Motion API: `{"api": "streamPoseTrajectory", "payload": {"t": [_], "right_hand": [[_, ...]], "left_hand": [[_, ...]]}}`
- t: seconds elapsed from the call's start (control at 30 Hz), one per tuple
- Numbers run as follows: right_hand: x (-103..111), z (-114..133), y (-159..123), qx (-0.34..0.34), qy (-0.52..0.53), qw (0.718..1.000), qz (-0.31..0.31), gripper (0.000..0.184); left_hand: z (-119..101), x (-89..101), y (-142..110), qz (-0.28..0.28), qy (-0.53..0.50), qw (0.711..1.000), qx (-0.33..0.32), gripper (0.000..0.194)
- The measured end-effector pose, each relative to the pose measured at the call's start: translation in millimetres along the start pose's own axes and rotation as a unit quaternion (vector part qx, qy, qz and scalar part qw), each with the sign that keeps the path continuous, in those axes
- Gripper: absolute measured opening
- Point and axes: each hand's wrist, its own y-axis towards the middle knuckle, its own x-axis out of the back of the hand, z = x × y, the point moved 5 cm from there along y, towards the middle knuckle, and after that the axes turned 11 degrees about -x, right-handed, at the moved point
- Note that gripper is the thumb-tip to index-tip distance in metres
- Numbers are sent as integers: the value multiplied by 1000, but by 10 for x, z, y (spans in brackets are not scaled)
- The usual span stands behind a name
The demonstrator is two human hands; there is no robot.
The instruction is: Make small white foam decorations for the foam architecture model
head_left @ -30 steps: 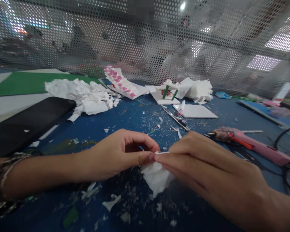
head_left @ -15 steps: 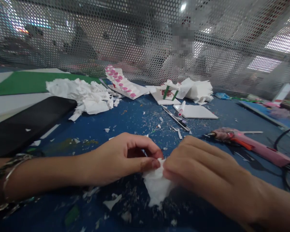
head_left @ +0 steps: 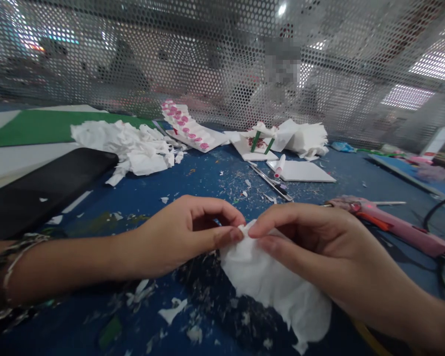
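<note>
A thin white sheet of tissue paper (head_left: pixel 270 277) hangs from my fingers above the blue table, its torn lower edge spreading down to the right. My left hand (head_left: pixel 185 237) pinches its upper left corner between thumb and forefinger. Close beside, my right hand (head_left: pixel 319 247) grips the top edge between thumb and forefinger, the two sets of fingertips almost touching. Small white paper scraps (head_left: pixel 173 310) lie on the table under and around both hands.
A black phone (head_left: pixel 48 183) lies left, near a heap of crumpled white paper (head_left: pixel 129 146). Beyond my hands are tweezers (head_left: pixel 269 180), a marker (head_left: pixel 280 166) and a white board (head_left: pixel 304 172). A pink glue gun (head_left: pixel 400 227) with a cable lies right. Perforated metal mesh (head_left: pixel 207 59) stands behind.
My right hand has turned from a knuckles-forward, closed pose to a thumb-and-finger pinch. More of the tissue paper now shows, spread down and right. My left hand has risen slightly.
</note>
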Motion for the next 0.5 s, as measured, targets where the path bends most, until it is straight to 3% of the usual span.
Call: {"api": "streamPoseTrajectory", "payload": {"t": [0.27,0.5], "right_hand": [[11,-84,15,-54,35,998,5,12],[11,39,21,28,-68,997,27,24]], "left_hand": [[28,-19,-1,6,-49,999,16,7],[67,-1,-8,21,-35,999,9,6]]}}
